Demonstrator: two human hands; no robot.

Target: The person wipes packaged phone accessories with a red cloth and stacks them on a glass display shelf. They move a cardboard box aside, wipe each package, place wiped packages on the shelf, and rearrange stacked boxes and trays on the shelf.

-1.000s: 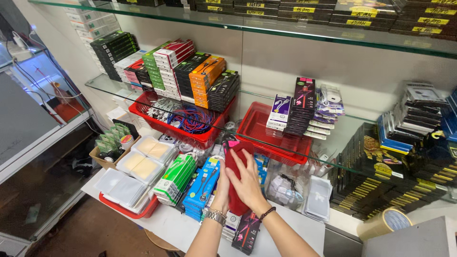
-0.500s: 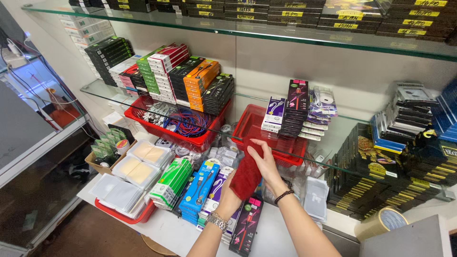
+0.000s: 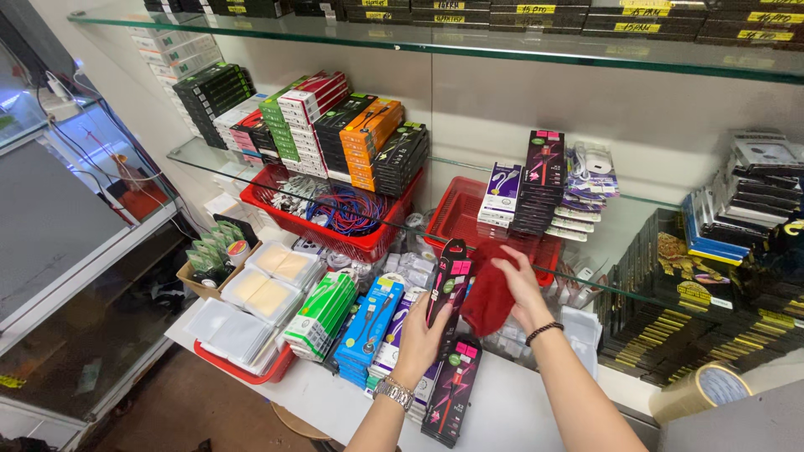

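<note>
- At lower left of the frame, a red tray [image 3: 270, 369] holds flat clear-wrapped pale packs, and just above it a small cardboard box [image 3: 194, 283] carries green-topped packets standing on end.
- Right of these, stacks of green boxes [image 3: 321, 312] and blue boxes [image 3: 369, 326] lie side by side on the white counter [image 3: 322, 403].
- Above them, a red basket [image 3: 368, 244] sits under the glass shelf [image 3: 452, 230], filled with loose coiled cables in blue, red and white.
- At lower centre, the left hand [image 3: 417, 339] has its fingers wrapped around a slim black box with pink marks [image 3: 447, 283]; the box stands nearly upright, its long axis running up and slightly right, so it rises above the grip.
- A similar black box [image 3: 452, 387] lies flat on the counter just below that hand.
- Just right of centre, the right hand [image 3: 519, 285] presses loosely curled fingers onto a red cloth [image 3: 489, 295]; the held box is immediately left of it, almost touching the cloth.
- Behind, a second red basket [image 3: 456, 219] shows no contents that can be made out.
- At lower right, a roll of tape [image 3: 702, 390] lies apart.
</note>
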